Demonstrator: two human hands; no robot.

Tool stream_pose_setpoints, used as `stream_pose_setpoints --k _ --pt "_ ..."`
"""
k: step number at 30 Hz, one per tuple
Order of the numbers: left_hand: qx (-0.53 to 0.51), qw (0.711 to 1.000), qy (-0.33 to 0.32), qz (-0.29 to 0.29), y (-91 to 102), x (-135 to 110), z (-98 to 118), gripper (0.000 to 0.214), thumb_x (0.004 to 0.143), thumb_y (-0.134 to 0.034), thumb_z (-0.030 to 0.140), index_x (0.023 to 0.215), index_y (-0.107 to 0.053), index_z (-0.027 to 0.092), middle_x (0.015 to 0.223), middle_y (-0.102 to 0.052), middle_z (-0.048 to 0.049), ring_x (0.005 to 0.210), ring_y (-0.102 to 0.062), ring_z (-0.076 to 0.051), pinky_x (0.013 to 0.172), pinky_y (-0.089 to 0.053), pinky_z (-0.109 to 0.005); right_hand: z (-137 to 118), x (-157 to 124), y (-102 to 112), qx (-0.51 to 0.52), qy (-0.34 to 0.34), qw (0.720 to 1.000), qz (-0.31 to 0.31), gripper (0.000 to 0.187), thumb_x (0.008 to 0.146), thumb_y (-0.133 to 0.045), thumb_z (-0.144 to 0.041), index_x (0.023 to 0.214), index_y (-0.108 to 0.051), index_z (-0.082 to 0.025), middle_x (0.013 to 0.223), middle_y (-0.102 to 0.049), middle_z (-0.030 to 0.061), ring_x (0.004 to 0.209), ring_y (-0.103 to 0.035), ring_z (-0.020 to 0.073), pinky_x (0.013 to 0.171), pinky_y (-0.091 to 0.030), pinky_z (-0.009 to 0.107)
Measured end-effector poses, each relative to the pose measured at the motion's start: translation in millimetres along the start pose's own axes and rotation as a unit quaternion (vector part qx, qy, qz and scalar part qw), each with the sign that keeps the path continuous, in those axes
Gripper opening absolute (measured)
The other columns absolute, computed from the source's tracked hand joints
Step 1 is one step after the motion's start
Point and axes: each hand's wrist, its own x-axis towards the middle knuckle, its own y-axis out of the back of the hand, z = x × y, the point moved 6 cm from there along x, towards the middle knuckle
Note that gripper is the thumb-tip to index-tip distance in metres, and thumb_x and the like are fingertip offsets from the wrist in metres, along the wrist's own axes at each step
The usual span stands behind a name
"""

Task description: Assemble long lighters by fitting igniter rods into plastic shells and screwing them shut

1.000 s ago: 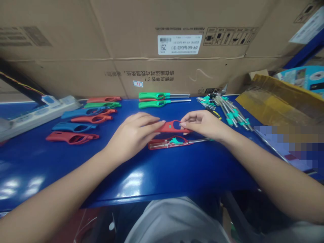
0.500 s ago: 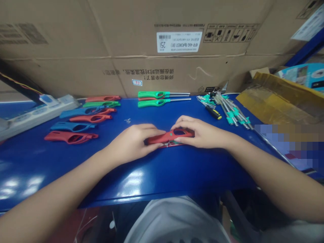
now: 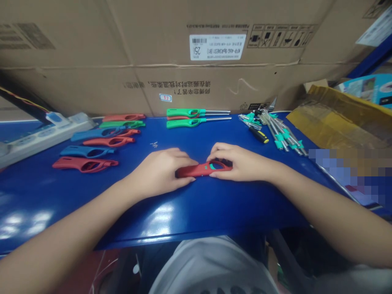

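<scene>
A red lighter body [image 3: 199,170] lies low over the blue table, held at both ends. My left hand [image 3: 162,169] is closed round its rear end, thumb along the near side. My right hand [image 3: 234,161] pinches the front end beside the finger hole, where a green trigger shows. The two halves of the body look pressed together; its front tip is covered by my right fingers. Beyond my hands lie long-stemmed green lighters [image 3: 183,122] with metal tubes, a red one between them.
Several red, blue and green lighter shells [image 3: 85,164] lie at the left beside a white power strip [image 3: 45,136]. At the right are a black-yellow screwdriver [image 3: 259,134], metal tubes with green triggers [image 3: 283,132] and a taped carton [image 3: 333,118]. Small screws [image 3: 154,144] sit behind my left hand.
The gap along the near side of the red lighter body, where wires and inner parts showed, has closed. The body now sits flatter, and the green trigger shows in its hole.
</scene>
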Motion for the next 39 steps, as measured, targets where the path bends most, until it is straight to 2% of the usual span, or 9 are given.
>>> stream_pose_setpoints --k 10,17,26,34,39 --pt "-0.012 0.999 -0.006 0.033 2.8 -0.9 0.8 0.023 0.093 -0.064 0.036 0.111 -0.074 0.023 0.105 -0.075 -0.0037 0.096 -0.068 -0.022 0.078 -0.051 -0.031 -1.5 -0.2 3.7 0.0 0.0 1.0 0.014 0.026 0.089 -0.069 -0.033 0.112 -0.069 -0.019 0.112 -0.062 0.0084 0.098 -0.063 0.0207 0.088 -0.051 0.034" --pt "-0.01 1.0 -0.008 0.015 -2.8 -0.1 0.4 0.023 0.092 -0.068 0.033 0.11 -0.074 0.022 0.107 -0.075 -0.0035 0.096 -0.068 -0.022 0.077 -0.05 -0.03 1.3 0.2 -1.9 -0.031 -0.007 0.999 -0.014 0.031 0.091 -0.069 -0.035 0.116 -0.068 -0.017 0.113 -0.062 0.0089 0.099 -0.063 0.0211 0.087 -0.05 0.034" --pt "0.064 0.997 -0.034 0.035 -6.1 -3.2 4.6 0.021 0.095 -0.064 0.035 0.109 -0.076 0.024 0.108 -0.075 -0.0022 0.093 -0.069 -0.022 0.072 -0.049 -0.031 -1.3 -1.2 -0.6 -0.077 -0.001 0.997 -0.01 0.032 0.092 -0.068 -0.04 0.117 -0.069 -0.019 0.116 -0.065 0.0092 0.097 -0.064 0.0221 0.081 -0.05 0.033" --pt "0.037 0.999 -0.024 0.026 1.3 -2.9 1.0 0.026 0.094 -0.065 0.04 0.113 -0.075 0.025 0.109 -0.076 -0.0032 0.097 -0.07 -0.023 0.076 -0.051 -0.03 -4.0 -1.2 0.1 -0.071 -0.001 0.997 -0.003 0.03 0.092 -0.068 -0.038 0.116 -0.068 -0.02 0.114 -0.065 0.0091 0.093 -0.064 0.0214 0.08 -0.05 0.033" --pt "0.028 0.999 -0.013 0.014 -2.0 -3.0 -2.2 0.026 0.091 -0.07 0.039 0.112 -0.076 0.025 0.111 -0.076 -0.0021 0.098 -0.07 -0.023 0.075 -0.051 -0.029 -1.2 -0.4 -2.7 -0.052 -0.002 0.999 -0.008 0.031 0.092 -0.069 -0.039 0.115 -0.067 -0.02 0.113 -0.064 0.0082 0.095 -0.063 0.0212 0.081 -0.049 0.032"
